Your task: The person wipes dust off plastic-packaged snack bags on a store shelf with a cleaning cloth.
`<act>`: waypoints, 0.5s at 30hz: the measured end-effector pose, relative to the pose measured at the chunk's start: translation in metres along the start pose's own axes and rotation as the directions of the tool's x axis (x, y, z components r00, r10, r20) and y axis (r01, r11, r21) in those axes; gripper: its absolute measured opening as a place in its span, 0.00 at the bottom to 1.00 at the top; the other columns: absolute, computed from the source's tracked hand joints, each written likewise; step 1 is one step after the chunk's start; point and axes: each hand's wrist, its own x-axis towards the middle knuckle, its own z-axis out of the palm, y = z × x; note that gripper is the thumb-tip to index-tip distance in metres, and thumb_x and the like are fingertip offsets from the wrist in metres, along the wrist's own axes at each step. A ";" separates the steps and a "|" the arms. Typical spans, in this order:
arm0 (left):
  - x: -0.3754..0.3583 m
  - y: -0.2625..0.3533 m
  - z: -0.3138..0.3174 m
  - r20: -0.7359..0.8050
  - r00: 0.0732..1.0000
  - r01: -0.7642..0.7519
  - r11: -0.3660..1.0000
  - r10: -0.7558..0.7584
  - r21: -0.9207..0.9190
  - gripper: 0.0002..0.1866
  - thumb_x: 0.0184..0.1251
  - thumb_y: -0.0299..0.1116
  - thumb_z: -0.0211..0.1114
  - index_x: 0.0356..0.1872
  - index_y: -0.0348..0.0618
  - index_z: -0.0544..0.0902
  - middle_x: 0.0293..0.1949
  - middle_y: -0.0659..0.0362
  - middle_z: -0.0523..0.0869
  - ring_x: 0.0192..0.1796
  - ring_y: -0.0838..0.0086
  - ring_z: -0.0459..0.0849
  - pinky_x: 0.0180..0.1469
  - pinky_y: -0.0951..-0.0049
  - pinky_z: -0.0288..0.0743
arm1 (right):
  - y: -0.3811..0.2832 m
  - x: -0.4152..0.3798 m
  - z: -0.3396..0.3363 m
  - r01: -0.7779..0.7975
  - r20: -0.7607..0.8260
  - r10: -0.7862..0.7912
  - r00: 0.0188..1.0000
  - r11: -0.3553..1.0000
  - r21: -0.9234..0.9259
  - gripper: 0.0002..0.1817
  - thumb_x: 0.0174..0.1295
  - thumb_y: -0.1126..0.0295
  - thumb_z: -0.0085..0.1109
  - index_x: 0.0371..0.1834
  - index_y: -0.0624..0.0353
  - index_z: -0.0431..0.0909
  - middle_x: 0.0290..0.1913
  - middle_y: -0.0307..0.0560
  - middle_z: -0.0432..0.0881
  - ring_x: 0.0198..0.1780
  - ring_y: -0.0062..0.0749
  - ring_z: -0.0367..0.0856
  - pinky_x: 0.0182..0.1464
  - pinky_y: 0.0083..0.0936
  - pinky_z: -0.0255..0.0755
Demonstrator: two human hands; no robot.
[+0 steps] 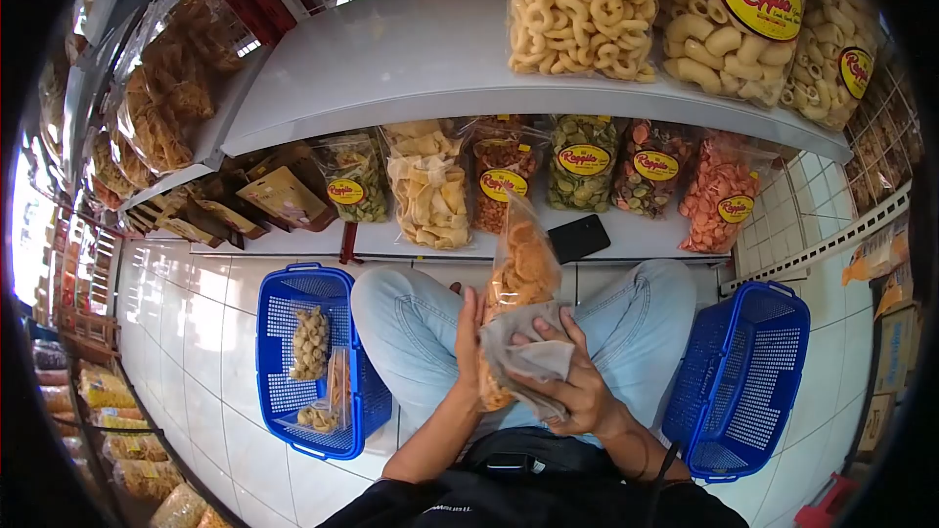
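A clear plastic bag of orange-brown crackers is held upright above my lap, its pointed top toward the shelf. My left hand grips the bag along its left side. In my right hand is a grey cloth, pressed against the front of the bag. The cloth covers the middle of the bag, and part of the lower end shows beneath it. My fingers on the far side of the bag are hidden.
A blue basket with several snack bags stands left of my legs; another blue basket stands right. Ahead, the lower shelf holds snack bags and a black phone. The upper shelf carries larger bags.
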 end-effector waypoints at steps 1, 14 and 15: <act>-0.003 -0.001 -0.002 0.013 1.000 -0.012 0.999 0.012 -0.041 0.45 0.81 0.72 0.46 0.84 0.45 0.62 0.76 0.39 0.73 0.69 0.46 0.82 0.69 0.48 0.82 | 0.002 -0.001 -0.002 0.044 0.061 -0.040 0.997 0.997 -0.068 0.14 0.68 0.57 0.69 0.50 0.50 0.94 0.63 0.53 0.89 0.83 0.52 0.69 0.85 0.69 0.40; -0.025 -0.005 -0.026 0.191 0.982 0.000 0.997 -0.013 0.072 0.59 0.66 0.49 0.74 0.89 0.44 0.45 0.84 0.44 0.62 0.83 0.49 0.67 0.83 0.47 0.64 | 0.009 0.071 -0.038 -0.163 -0.140 0.123 0.983 0.930 -0.330 0.23 0.74 0.63 0.60 0.69 0.54 0.84 0.69 0.60 0.83 0.79 0.55 0.72 0.84 0.63 0.48; -0.023 -0.004 -0.018 0.171 0.985 -0.003 0.999 -0.005 0.049 0.59 0.66 0.50 0.73 0.89 0.44 0.46 0.84 0.44 0.62 0.82 0.49 0.68 0.83 0.47 0.64 | 0.012 0.076 -0.040 -0.212 -0.158 0.171 0.972 0.933 -0.292 0.22 0.75 0.64 0.58 0.70 0.55 0.83 0.69 0.59 0.83 0.79 0.57 0.72 0.84 0.61 0.49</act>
